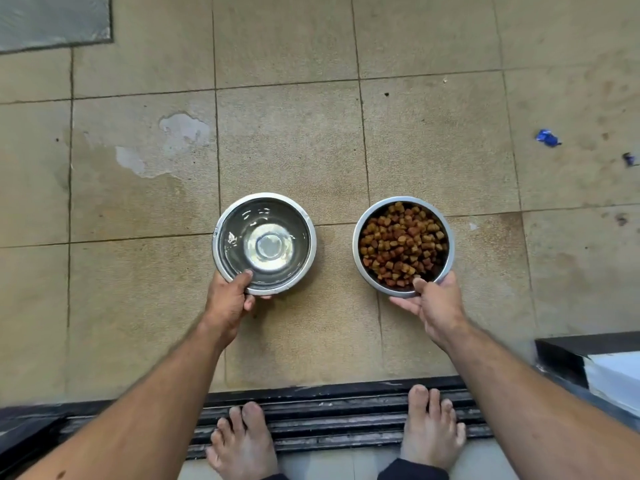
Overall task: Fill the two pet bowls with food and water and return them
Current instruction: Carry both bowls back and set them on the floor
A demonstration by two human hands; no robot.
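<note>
Two round steel pet bowls are held side by side above the tan tiled floor. The left bowl (298, 216) holds clear water. My left hand (228, 301) grips its near rim, thumb inside the edge. The right bowl (360, 220) is full of brown kibble (401, 244). Its near rim is pinched by my right hand (434, 308), thumb on top and fingers underneath. I cannot tell whether the bowls touch the floor.
My bare feet (244, 441) stand on a dark sliding-door track (329, 414). A wet patch (162, 147) marks the tiles at the left. Blue wrapper scraps (547, 137) lie at the right, a grey mat (52, 19) at top left, a black ledge (561, 355) at right.
</note>
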